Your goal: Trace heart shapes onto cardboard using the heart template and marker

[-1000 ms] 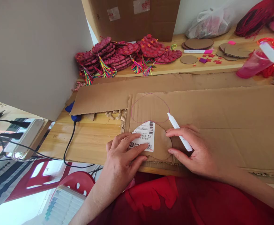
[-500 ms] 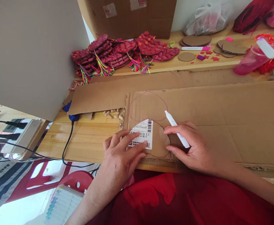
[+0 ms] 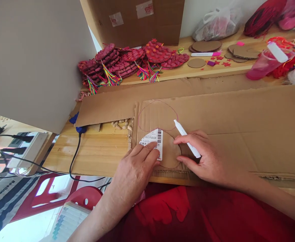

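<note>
The brown sheet (image 3: 228, 117) lies flat, a pink outline (image 3: 158, 116) near its far left corner. The rounded cutout (image 3: 171, 153), with a white label (image 3: 159, 144) on its left part, lies flat by the near edge. The white marker (image 3: 181, 130) slants, one end toward the far left corner.

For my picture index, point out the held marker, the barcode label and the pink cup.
Held marker (image 3: 181, 129): head view, upper part of its white barrel.
Barcode label (image 3: 155, 135): head view, its printed upper part.
Pink cup (image 3: 260, 66): head view, its side.
</note>
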A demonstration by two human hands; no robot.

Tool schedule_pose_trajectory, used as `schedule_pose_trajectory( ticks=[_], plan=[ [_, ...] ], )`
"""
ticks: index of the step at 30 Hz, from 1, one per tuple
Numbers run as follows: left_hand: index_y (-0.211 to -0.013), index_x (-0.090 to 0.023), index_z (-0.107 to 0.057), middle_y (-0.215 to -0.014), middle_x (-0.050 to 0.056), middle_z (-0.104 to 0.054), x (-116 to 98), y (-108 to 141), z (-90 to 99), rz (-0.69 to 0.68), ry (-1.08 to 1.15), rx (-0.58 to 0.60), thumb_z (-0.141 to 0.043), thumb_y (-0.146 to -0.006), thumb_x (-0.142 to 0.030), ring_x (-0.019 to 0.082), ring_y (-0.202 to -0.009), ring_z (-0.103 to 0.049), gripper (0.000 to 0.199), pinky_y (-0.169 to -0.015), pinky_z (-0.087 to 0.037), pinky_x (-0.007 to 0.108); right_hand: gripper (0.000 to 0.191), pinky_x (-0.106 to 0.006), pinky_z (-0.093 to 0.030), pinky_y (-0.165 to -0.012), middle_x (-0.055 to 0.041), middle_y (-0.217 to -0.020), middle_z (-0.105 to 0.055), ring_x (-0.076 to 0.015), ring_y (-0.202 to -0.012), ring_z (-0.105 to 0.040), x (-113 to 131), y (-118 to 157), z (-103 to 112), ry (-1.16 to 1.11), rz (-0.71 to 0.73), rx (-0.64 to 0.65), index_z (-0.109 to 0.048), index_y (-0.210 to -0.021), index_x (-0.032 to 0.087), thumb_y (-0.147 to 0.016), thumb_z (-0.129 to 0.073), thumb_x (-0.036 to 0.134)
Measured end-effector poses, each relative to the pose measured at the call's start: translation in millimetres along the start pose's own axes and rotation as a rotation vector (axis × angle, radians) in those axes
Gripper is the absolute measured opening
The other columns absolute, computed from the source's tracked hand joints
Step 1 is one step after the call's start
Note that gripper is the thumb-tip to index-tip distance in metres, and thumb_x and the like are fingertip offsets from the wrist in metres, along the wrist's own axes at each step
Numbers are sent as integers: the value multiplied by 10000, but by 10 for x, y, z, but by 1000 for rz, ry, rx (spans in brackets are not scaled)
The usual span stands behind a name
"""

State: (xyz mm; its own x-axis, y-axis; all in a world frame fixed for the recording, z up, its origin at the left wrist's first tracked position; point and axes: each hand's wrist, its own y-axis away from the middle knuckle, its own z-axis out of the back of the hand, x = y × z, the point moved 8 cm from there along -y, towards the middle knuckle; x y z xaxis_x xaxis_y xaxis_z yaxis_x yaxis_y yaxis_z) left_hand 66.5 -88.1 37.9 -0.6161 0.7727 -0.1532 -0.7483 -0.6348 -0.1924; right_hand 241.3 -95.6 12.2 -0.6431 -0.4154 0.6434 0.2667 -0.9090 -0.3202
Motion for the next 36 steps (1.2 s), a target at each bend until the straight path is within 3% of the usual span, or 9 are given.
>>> schedule_pose_trajectory(
  ticks=[5, 23, 36],
  plan=[
    [-1331, -166, -608, -1299, 98, -721, -43, -59, 10, 1, -50, 20, -634, -1012, -207, 269, -1057, -687, 323, -876, -654, 454, 400, -401, -510, -893, -46, -1094, -723, -251, -1025, -634, -14, -15, -14, 8, -3, 0, -602, -1234, 264, -876, -728, 136],
    [-1312, -194, -664, -1326, 123, -697, -4, -37, 2, 28, -9, 6, -615, -1017, -206, 270, -1063, -664, 299, -883, -651, 470, 414, -394, -509, -900, -42, -1098, -727, -248, -1031, -635, 10, -10, 11, 4, -3, 3, -603, -1233, 260, -862, -732, 130],
    [-1379, -196, -627, -1408, 106, -685, 29, -22, -26, 32, 27, 30, -657, -1000, -216, 280, -1177, -651, 380, -965, -636, 484, 382, -393, -509, -903, -45, -1098, -730, -253, -1049, -640, -11, -22, -7, -4, -21, 8, -608, -1216, 253, -869, -741, 167]
  ],
)
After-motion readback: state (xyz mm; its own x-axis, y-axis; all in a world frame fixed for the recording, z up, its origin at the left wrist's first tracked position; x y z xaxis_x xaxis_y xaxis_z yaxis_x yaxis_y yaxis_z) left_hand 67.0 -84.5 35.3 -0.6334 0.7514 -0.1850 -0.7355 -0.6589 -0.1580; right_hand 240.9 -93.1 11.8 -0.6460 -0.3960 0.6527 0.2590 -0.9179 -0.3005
